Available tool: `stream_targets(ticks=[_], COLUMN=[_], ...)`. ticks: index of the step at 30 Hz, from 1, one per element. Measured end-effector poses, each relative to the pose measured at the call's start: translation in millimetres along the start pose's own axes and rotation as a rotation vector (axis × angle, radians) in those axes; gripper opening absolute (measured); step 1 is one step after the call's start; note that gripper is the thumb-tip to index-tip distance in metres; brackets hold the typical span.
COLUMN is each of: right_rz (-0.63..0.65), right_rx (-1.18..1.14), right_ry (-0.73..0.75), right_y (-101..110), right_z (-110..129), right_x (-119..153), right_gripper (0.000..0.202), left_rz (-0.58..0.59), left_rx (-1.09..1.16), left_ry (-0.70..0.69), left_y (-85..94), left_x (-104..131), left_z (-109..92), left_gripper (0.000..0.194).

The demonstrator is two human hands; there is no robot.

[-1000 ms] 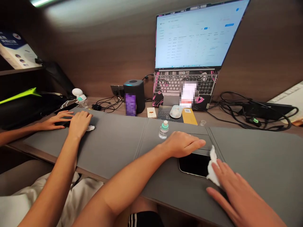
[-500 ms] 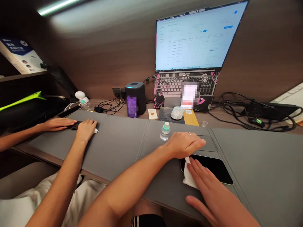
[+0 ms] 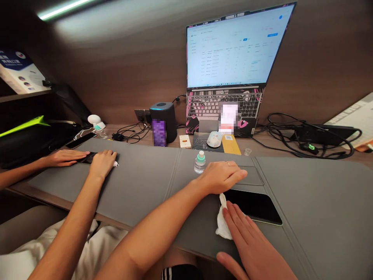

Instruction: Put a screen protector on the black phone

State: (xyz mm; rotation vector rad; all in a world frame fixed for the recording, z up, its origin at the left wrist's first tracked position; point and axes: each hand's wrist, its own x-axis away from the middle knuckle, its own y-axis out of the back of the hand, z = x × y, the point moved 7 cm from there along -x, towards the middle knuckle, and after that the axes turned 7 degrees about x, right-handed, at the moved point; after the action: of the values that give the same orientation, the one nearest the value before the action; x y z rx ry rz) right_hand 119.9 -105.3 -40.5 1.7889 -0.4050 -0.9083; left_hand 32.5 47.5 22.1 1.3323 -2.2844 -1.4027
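Note:
A dark-screened phone or tablet (image 3: 253,206) lies flat on the grey desk mat (image 3: 140,179). My left hand (image 3: 223,177) rests at its upper left edge with curled fingers; what they hold, if anything, is hidden. White tissue (image 3: 223,225) sticks out below that hand and lies over the device's left end. My right hand (image 3: 247,233) is spread flat, fingertips on the tissue and the device's lower left edge, thumb apart. Just behind my left hand stands a small clear bottle (image 3: 199,163) with a teal and white cap.
At the left, another person's two hands (image 3: 101,161) rest on a dark device (image 3: 89,157) with some white tissue. Behind the mat are an open laptop (image 3: 233,50), a mouse (image 3: 214,139), a black speaker (image 3: 170,120), cards and tangled cables (image 3: 291,136).
The view has shifted slightly, so most things appear further left. My right hand and the tissue have moved a little toward me, showing more of the tissue. My left hand has barely moved.

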Motion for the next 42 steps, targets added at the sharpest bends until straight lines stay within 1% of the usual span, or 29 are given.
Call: stream_targets(ticks=[1, 3, 8, 10, 12, 15, 17, 20, 24, 27, 29, 31, 34, 36, 39, 42], right_rz=[0.0, 0.003, 0.097, 0.108, 0.072, 0.041, 0.063, 0.116, 0.193, 0.227, 0.236, 0.261, 0.331, 0.345, 0.343, 0.348], right_rx=[-0.004, -0.009, -0.033, -0.047, -0.049, -0.049, -0.054, -0.053, -0.042, -0.024, -0.031, -0.067, -0.156, -0.226, -0.291, -0.298], right_ry=[-0.001, -0.002, -0.041, -0.031, -0.004, 0.027, -0.002, -0.105, -0.209, -0.275, -0.299, -0.301, -0.27, -0.228, -0.159, -0.075], right_y=[0.1, -2.3, -16.3, -16.7, -11.3, -0.5, 4.9, 8.4, 2.7, -3.4, -5.6, -7.9, -12.8, -13.7, -11.4, -5.3], right_z=[-2.9, -8.5, -14.4, -11.0, -6.6, -6.5, -15.7, -39.7, -66.2, -74.0, -71.8, -64.0, -45.3, -32.0, -20.0, -21.1], right_x=[3.3, -0.5, -36.2, -39.2, -30.2, -3.8, 13.0, 30.4, 38.6, 27.7, 10.8, -10.2, -38.3, -49.6, -50.8, -36.0], right_gripper=[0.098, 0.095, 0.079, 0.078, 0.083, 0.097, 0.101, 0.094, 0.085, 0.087, 0.091, 0.094, 0.102, 0.106, 0.105, 0.097], left_rz=[0.003, 0.006, 0.003, 0.012, 0.021, 0.032, 0.036, 0.033, 0.01, -0.023, -0.048, -0.069, -0.074, -0.064, -0.043, -0.022], left_rx=[-0.002, -0.009, -0.031, -0.036, -0.037, -0.026, -0.011, 0.019, 0.062, 0.086, 0.102, 0.119, 0.136, 0.137, 0.127, 0.112], left_ry=[-0.001, 0.0, 0.024, 0.029, 0.03, 0.028, 0.024, 0.015, 0.009, 0.01, 0.016, 0.023, 0.03, 0.028, 0.017, -0.003], left_y=[-0.3, 0.1, 2.8, 2.5, 1.7, 0.3, -0.8, -2.6, -4.2, -3.7, -3.0, -2.6, -3.8, -5.6, -8.8, -11.9], left_x=[-0.1, -0.5, -1.8, -1.7, -1.1, 0.0, 0.7, 1.2, 1.5, 2.1, 2.8, 3.6, 4.4, 4.6, 4.8, 5.0], left_z=[0.3, 1.8, 5.2, 4.6, 3.6, 2.9, 3.0, 3.7, 6.4, 9.9, 12.6, 14.8, 15.8, 15.3, 14.1, 13.8], left_gripper=[0.048, 0.049, 0.051, 0.05, 0.05, 0.05, 0.05, 0.052, 0.055, 0.062, 0.068, 0.073, 0.075, 0.075, 0.072, 0.068])
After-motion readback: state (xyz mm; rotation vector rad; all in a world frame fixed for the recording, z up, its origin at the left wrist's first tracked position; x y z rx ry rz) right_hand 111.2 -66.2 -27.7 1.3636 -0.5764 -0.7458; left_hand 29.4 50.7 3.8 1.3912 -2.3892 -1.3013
